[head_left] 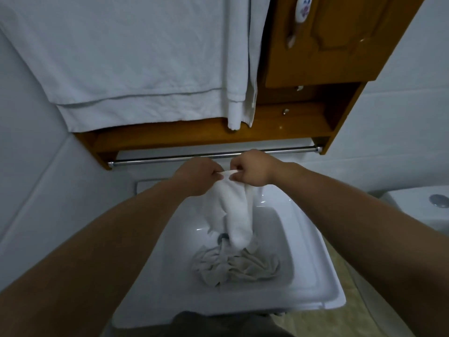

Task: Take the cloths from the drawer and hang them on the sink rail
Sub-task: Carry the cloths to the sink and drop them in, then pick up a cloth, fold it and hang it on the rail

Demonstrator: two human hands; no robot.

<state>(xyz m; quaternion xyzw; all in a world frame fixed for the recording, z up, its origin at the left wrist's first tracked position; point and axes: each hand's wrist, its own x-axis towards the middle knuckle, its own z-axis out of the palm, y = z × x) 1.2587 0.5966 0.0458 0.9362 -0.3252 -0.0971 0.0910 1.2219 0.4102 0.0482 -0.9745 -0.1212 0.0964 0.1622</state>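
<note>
Pinching a white cloth [237,210] between our left hand [198,176] and right hand [252,170]; rail [170,158] just beyond them; grey cloth [234,265] in sink [313,271] below

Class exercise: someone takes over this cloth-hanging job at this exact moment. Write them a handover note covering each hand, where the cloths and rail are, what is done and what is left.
Left hand and right hand both pinch the top edge of a white cloth, held just below the metal rail.
The cloth hangs down into the sink.
A second, greyish cloth lies crumpled in the basin.
Done: both cloths are at the sink.
Left: nothing hangs on the rail yet; drape the held cloth over it, then the crumpled one.
</note>
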